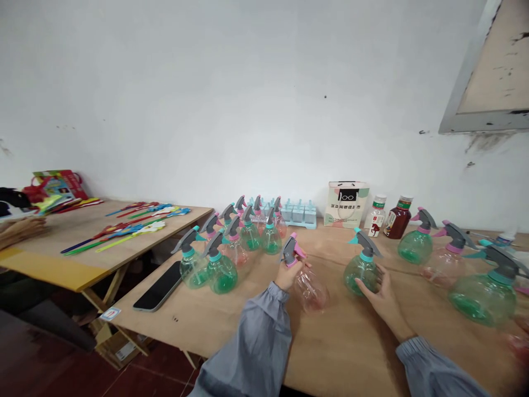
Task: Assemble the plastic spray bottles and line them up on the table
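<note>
My left hand (290, 271) is closed round the neck of a pink spray bottle (312, 292) with a grey and pink nozzle, which leans slightly over the table. Against the side of a green spray bottle (359, 273) with a turquoise collar, my right hand (381, 289) has its thumb and fingers curved round the body. To the left stands a group of green and pink spray bottles (223, 274). On the right are several more, among them a large green one (481, 300) and a pink one (444, 266).
A phone (159, 288) lies at the table's left. Along the wall stand a light-blue mould tray (303, 215), a paper bag (346, 205), a white bottle (376, 216) and a dark red bottle (398, 218). Another table (124, 242) bears colourful flat items; a person's hands (22, 229) rest there.
</note>
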The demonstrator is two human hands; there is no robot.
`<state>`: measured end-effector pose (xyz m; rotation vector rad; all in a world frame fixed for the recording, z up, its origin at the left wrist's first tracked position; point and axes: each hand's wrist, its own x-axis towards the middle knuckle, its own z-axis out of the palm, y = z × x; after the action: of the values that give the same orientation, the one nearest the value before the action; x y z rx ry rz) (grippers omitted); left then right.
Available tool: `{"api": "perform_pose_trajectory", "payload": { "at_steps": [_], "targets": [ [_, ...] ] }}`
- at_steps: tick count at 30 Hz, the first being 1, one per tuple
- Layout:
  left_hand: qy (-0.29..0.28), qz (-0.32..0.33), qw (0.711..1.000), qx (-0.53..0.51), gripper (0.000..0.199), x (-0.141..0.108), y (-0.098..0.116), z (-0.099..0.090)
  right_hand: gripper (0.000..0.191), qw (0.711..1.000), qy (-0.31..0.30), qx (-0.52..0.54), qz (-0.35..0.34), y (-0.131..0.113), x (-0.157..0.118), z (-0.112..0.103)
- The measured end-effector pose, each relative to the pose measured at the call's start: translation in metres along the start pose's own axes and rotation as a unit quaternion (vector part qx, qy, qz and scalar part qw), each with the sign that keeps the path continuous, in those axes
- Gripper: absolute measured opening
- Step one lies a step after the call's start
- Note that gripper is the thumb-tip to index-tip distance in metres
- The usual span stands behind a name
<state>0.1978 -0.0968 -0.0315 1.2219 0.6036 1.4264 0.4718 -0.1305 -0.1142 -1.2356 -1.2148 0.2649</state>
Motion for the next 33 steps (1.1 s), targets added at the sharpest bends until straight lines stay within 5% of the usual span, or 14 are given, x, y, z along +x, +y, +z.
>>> {"api": "perform_pose_trajectory", "payload": {
  "at_steps": [7,14,18,22,25,28,33],
  "targets": [
    [-0.027,0.048,0.990,0.133,0.026,0.005,0.024,-0.008,0.086,1.000,0.004,0.015,0.009,-0.002,0.001,0.000],
    [0.181,0.121,0.935,0.279,0.023,0.019,0.049,-0.067,0.087,1.000,-0.010,0.003,0.011,0.001,0.001,-0.003],
    [0.214,0.124,0.906,0.343,0.022,0.025,0.046,-0.091,0.086,1.000,-0.003,0.008,0.011,0.001,0.001,-0.001],
    [0.220,0.145,0.889,0.373,0.032,0.028,0.040,-0.092,0.086,1.000,0.001,0.006,0.006,0.003,0.002,0.000],
    [0.291,0.200,0.854,0.383,0.037,0.030,0.033,-0.090,0.087,1.000,-0.004,0.000,0.000,0.004,0.002,-0.001],
    [0.350,0.239,0.811,0.404,0.029,0.031,0.026,-0.091,0.087,1.000,-0.001,-0.008,0.002,0.004,0.002,-0.001],
    [0.350,0.235,0.785,0.453,0.020,0.030,0.021,-0.097,0.084,1.000,-0.007,0.002,0.007,0.000,0.002,-0.001]
  ]
}}
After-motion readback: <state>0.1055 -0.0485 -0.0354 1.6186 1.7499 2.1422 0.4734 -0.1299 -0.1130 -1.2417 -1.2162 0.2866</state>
